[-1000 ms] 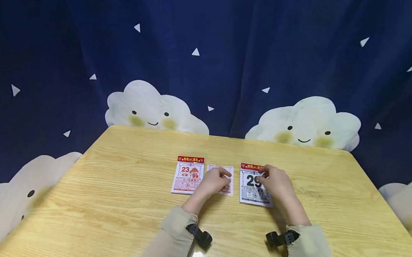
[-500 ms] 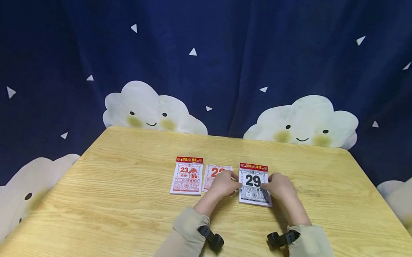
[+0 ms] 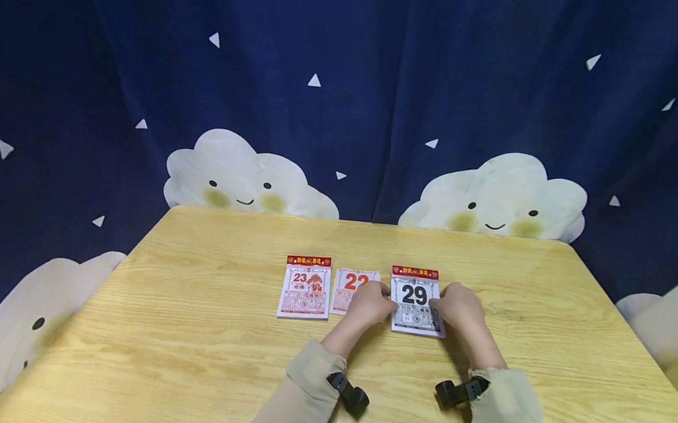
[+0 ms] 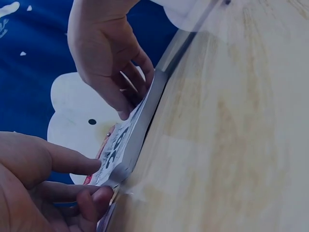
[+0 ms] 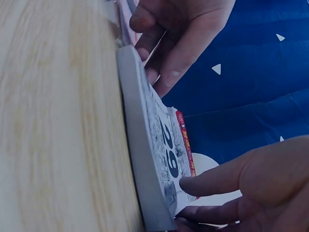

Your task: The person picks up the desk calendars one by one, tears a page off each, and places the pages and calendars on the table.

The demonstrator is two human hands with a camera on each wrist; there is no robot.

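A tear-off calendar [image 3: 417, 308] with a black 29 and a red header lies on the table in front of me. My left hand [image 3: 371, 303] grips its left edge, thumb on the top page. On the opposite edge, my right hand [image 3: 461, 304] holds it the same way. In the right wrist view the calendar's thick white side [image 5: 140, 145] faces the camera, and the right thumb [image 5: 207, 183] presses the page beside the 29. A red-printed page [image 3: 347, 287] with 22 and no header lies just left, partly hidden by my left hand.
Farther left lies another tear-off calendar [image 3: 304, 290] with a red 23 and a red header. All rest on a light wooden table [image 3: 197, 344]. A dark blue curtain [image 3: 301, 39] with white clouds hangs behind its far edge.
My left hand has moved right, off the 22 page, to the 29 calendar's left edge. The right hand has drawn back from its upper part to its right edge.
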